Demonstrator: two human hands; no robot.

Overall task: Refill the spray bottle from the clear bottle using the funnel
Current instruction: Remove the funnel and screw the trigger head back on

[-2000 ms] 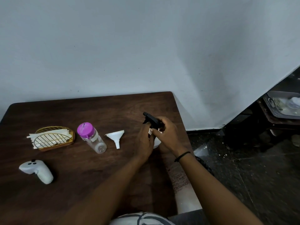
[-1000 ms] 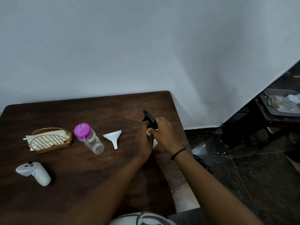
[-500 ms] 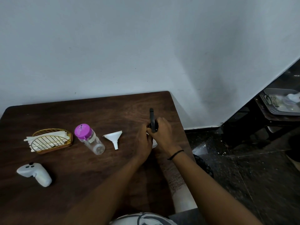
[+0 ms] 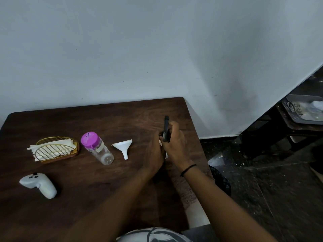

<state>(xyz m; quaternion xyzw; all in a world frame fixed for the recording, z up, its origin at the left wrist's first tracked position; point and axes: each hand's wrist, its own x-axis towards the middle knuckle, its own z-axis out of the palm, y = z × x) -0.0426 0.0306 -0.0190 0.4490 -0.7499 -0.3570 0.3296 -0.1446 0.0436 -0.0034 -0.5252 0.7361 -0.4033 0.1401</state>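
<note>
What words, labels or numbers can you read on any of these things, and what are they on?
None can be read.
Clear bottle: a pale band sits under its purple cap, with no print that can be made out.
Spray bottle: mostly hidden by the left hand and right hand; no label shows.
Controller: only small dark buttons, no markings legible.
Tray at far right: patterned, too blurred to read.

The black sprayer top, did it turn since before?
Yes. The black sprayer top, gripped by the right hand, pointed left toward the funnel earlier; now it points away, toward the wall.
</note>
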